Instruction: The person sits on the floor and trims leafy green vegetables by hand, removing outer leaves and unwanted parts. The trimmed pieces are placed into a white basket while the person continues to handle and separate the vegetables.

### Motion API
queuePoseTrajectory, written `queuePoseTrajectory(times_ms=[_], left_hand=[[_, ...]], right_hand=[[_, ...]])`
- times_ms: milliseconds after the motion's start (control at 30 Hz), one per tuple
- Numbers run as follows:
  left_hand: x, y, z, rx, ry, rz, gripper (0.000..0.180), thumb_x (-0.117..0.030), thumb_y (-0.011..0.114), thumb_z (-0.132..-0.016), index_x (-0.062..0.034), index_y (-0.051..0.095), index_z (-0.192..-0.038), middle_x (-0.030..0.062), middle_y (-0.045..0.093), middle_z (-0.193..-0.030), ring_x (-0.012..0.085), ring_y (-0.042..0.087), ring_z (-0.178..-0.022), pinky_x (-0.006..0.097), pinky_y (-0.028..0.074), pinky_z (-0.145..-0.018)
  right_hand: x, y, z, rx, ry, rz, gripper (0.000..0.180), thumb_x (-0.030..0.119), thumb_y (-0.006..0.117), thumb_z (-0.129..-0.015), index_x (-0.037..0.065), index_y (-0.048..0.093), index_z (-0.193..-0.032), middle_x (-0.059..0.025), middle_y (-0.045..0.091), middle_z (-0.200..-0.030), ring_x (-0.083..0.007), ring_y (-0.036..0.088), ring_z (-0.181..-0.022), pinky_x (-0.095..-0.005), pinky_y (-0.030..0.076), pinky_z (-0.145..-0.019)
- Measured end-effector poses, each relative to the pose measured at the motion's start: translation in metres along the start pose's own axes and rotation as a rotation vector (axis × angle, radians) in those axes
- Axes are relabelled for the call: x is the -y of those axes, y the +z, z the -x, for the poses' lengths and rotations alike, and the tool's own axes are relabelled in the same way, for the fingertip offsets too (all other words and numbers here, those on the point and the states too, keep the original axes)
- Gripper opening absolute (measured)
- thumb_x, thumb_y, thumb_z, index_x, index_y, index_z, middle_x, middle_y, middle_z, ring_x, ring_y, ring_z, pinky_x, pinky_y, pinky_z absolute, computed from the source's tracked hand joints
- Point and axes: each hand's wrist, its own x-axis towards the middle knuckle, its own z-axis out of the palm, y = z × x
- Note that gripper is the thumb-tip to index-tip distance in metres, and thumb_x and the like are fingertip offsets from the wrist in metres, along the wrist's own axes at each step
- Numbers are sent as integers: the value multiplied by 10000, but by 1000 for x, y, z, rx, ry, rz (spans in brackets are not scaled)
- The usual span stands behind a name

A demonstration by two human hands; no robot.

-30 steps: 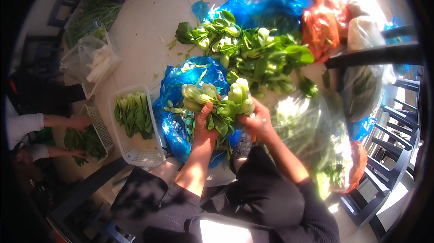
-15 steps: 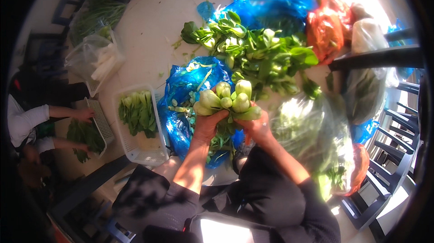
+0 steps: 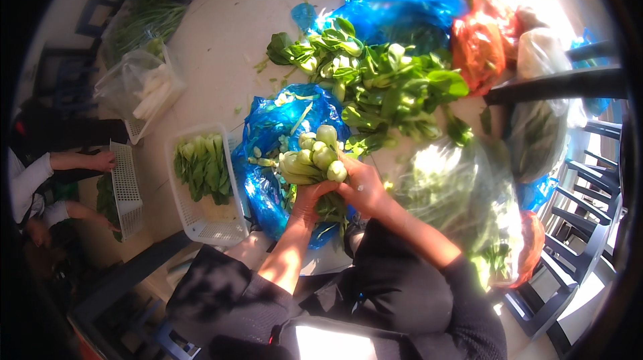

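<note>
Both my hands are closed around one bunch of bok choy [image 3: 309, 159], its pale stem ends pointing up and away from me. My left hand [image 3: 311, 198] wraps the lower left of the bunch, and my right hand [image 3: 362, 186] grips its right side, touching the left one. Most of the leaves are hidden under my hands. Beneath the bunch lies an opened blue plastic bag [image 3: 258, 129] with cut stems and leaf scraps in it. To its left, a white plastic basket [image 3: 201, 229] holds several bok choy laid side by side [image 3: 202, 167].
A heap of bok choy [image 3: 395, 85] lies on the floor beyond the bag. Clear bags of greens [image 3: 455, 192], a red bag [image 3: 478, 52] and dark chairs [image 3: 576, 246] stand on the right. At far left, a co-worker's hands [image 3: 100, 160] handle a tilted white basket [image 3: 127, 189].
The bunch has tipped and shifted left and slightly down, and my right hand has moved in against my left. The co-worker's basket has been tilted up.
</note>
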Motion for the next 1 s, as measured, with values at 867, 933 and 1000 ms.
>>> queuePoseTrajectory(times_ms=[867, 933, 1000], left_hand=[[14, -29, -29, 100, -403, 171, 747, -60, 783, -690, -65, 477, -1372, 88, 622, -1227, 269, 641, -1080, 404, 533, -955], [9, -21, -26, 46, -512, 320, 742, -87, 792, -700, -64, 479, -1372, 93, 623, -1227, 268, 649, -1063, 406, 544, -938], [9, -29, -27, 119, -491, 358, 732, -94, 770, -718, -84, 470, -1385, 102, 612, -1247, 276, 630, -1102, 415, 528, -958]], right_hand=[[-31, -8, 17, -297, -47, -12, 846, 44, 609, -919, 67, 57, -1560, -161, 641, -845, -202, 583, -601, -288, 467, -601], [-17, -21, 20, -190, 78, -157, 804, 120, 611, -939, 65, 95, -1554, -209, 676, -903, -322, 663, -718, -369, 522, -664], [-20, -29, 13, -412, 249, -433, 701, 176, 584, -973, 60, 177, -1533, -176, 690, -921, -216, 612, -599, -299, 482, -563]])
